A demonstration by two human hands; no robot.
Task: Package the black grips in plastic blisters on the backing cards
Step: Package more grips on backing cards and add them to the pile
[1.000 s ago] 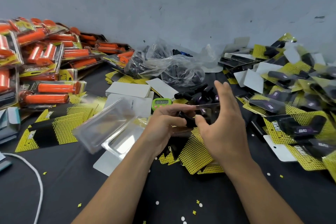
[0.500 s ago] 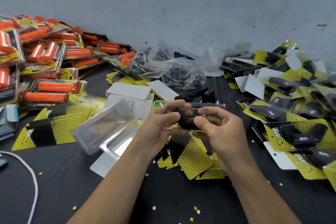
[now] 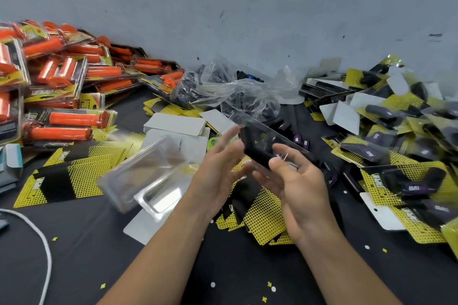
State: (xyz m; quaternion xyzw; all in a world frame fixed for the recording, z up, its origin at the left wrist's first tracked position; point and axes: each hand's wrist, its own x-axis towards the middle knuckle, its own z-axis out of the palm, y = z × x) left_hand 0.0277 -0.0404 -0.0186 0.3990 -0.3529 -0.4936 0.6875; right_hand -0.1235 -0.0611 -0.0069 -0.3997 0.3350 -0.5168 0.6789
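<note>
To my left, blister packs of orange grips (image 3: pixel 69 119) are heaped against the grey wall (image 3: pixel 223 7), a crumpled clear plastic bag (image 3: pixel 230 89) lies further back on the black counter (image 3: pixel 86 242), and a white cable (image 3: pixel 45 242) curves near me.

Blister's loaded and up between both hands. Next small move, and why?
Probably lower the blister onto a backing card from the loose ones right below. The right hand pinches it, tilted, in the air. Black grips show inside. The left hand only touches its left end with straight fingers. I see no card on it yet.
</note>
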